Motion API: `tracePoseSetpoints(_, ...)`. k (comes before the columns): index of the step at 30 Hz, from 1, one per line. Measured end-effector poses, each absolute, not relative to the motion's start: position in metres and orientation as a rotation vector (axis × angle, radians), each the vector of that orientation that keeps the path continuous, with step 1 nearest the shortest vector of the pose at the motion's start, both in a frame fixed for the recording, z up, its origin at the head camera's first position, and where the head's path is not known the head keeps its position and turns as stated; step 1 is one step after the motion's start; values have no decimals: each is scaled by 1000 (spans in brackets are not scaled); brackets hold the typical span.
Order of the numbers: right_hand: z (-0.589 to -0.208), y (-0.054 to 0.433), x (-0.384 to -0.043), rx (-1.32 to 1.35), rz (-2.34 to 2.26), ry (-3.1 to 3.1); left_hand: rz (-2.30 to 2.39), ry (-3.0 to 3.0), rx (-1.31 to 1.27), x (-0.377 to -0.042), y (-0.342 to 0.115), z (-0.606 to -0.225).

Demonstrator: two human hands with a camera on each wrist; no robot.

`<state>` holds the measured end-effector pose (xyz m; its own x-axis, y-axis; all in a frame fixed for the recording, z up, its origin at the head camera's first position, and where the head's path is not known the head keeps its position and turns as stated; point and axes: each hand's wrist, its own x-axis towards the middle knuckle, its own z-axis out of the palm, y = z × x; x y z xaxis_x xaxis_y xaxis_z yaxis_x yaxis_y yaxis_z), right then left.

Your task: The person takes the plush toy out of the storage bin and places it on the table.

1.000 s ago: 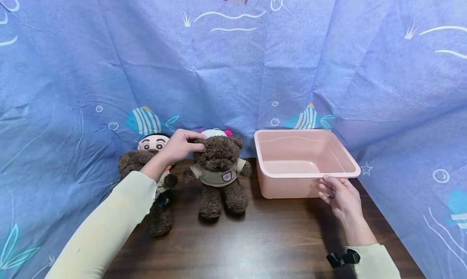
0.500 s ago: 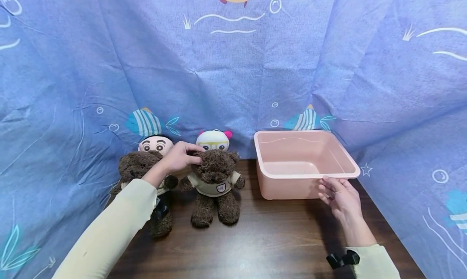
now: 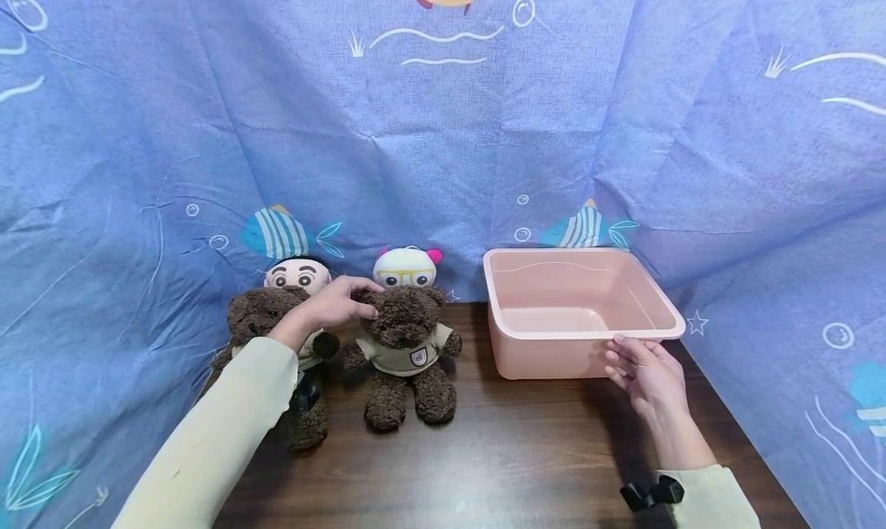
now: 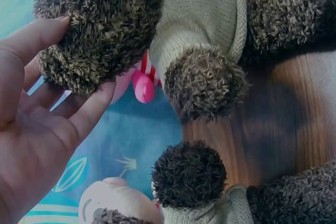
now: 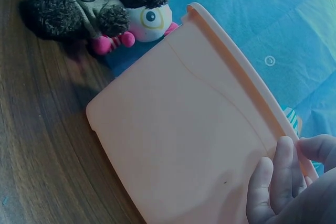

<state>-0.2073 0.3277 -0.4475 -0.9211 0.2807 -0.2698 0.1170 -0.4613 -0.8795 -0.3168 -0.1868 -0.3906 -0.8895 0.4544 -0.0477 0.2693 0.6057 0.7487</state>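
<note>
My left hand grips the side of a brown teddy bear's head, thumb in front and fingers behind. This teddy bear wears a beige knitted sweater with a badge and is upright on the table. Behind it, a white doll with yellow glasses and pink ear tips shows its head. In the right wrist view, my right hand pinches the front rim of a pink plastic tub. The tub stands on the table, and no object shows inside it in the head view.
A second brown bear leans at the left, partly hidden by my left arm. Behind it is a doll with dark brows. A blue printed cloth walls in the dark wooden table at the back and sides.
Over the last second, my left hand and the gripped bear came toward me and slightly left, uncovering the glasses of the doll behind. My right hand stayed on the tub's rim.
</note>
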Motion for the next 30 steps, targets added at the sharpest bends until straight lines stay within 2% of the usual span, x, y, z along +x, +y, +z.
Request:
tracePoseSetpoints(10, -448, 329, -209, -576, 2544, -1630, 1166, 2578, 517, -326, -193, -394)
tracePoseSetpoints(22, -445, 332, -213, -551, 2562, -1701, 1342, 2685, 558, -328, -185, -400)
tracePoseSetpoints(30, -444, 334, -203, -537, 2416, -1868, 1252, 2808, 631, -319, -174, -395)
